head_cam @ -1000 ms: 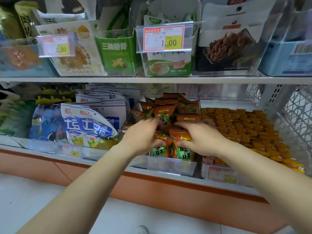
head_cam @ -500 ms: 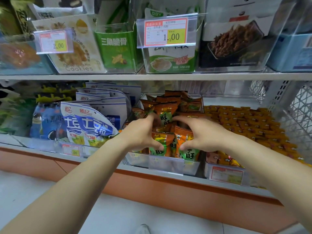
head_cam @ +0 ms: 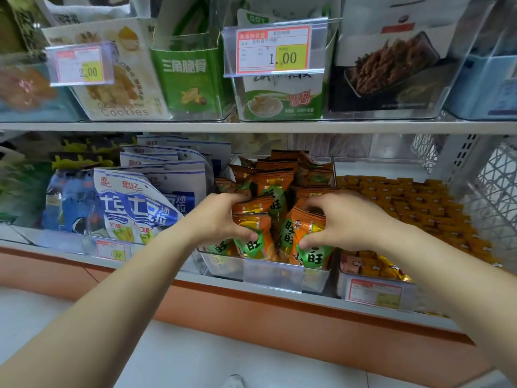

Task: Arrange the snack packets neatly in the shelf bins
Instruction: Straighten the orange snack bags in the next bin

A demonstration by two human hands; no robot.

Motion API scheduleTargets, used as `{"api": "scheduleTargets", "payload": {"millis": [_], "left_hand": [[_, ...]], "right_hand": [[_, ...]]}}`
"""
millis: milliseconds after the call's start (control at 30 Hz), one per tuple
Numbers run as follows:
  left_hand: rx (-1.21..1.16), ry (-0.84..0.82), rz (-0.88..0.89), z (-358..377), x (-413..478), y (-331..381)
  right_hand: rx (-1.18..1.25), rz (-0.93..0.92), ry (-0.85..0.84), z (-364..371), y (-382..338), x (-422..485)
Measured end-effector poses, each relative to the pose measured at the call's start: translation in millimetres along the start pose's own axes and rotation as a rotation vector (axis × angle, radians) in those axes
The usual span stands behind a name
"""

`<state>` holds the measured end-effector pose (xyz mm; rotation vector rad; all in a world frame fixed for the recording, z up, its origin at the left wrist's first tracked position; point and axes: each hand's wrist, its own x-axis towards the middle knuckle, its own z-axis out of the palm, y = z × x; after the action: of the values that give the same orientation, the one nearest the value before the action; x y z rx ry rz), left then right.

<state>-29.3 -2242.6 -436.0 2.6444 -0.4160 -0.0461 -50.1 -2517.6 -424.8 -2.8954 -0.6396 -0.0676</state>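
Orange-and-green snack packets [head_cam: 275, 191] stand in rows inside a clear plastic bin [head_cam: 223, 264] on the lower shelf, centre of the head view. My left hand [head_cam: 221, 219] grips the front-left packets [head_cam: 253, 242], thumb low on the front packet and fingers curled over their tops. My right hand [head_cam: 341, 219] grips the front-right packets [head_cam: 313, 254] the same way. The two hands are close together with a packet standing between them.
Left of the bin lie blue-white packets [head_cam: 134, 208]; right of it a bin of small yellow-orange packets [head_cam: 405, 203]. The upper shelf [head_cam: 251, 126] holds clear bins with cookies, green packets and price tags [head_cam: 272, 50]. A wire mesh side [head_cam: 498, 191] closes the right end.
Both hands have slid from the tops of the front packets to a fuller grip, thumbs now lower on the packet fronts. The camera has moved closer to the shelf.
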Motion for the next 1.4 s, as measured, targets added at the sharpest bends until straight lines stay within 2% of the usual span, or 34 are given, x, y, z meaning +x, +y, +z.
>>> {"api": "scheduleTargets", "payload": {"millis": [67, 167, 267, 467, 633, 733, 800, 833, 900, 967, 1133, 1267, 1400], "left_hand": [[0.055, 0.008, 0.025, 5, 0, 6], [0.167, 0.008, 0.105, 10, 0, 20], [0.204, 0.008, 0.132, 11, -3, 31], [0.141, 0.110, 0.179, 12, -19, 48], [0.224, 0.137, 0.181, 16, -21, 50], [0.198, 0.287, 0.252, 18, -28, 58], [0.163, 0.393, 0.329, 21, -32, 70], [0.164, 0.380, 0.358, 24, -34, 75], [0.183, 0.236, 0.372, 32, -35, 82], [0.211, 0.150, 0.352, 42, -35, 82], [0.118, 0.254, 0.366, 37, -36, 81], [0.000, 0.206, 0.325, 29, -42, 75], [-0.016, 0.079, 0.282, 22, -40, 73]], "right_hand": [[0.032, -0.020, -0.041, 0, -2, 2], [0.231, -0.032, -0.078, -5, -6, 6], [0.367, 0.035, -0.017, -6, -10, 12], [0.420, 0.036, 0.110, -9, -8, 24], [0.565, 0.097, 0.196, -7, -4, 23], [0.615, 0.106, 0.251, -5, -1, 21], [0.564, 0.102, 0.178, -8, -1, 17], [0.491, 0.088, 0.101, -10, 0, 16], [0.317, 0.067, -0.046, -15, -1, 15], [0.238, 0.065, -0.087, -20, -4, 16], [0.370, 0.135, 0.117, -21, -9, 18], [0.783, 0.236, 0.327, -32, 1, 6], [0.522, 0.083, 0.477, -43, 11, -9]]}}
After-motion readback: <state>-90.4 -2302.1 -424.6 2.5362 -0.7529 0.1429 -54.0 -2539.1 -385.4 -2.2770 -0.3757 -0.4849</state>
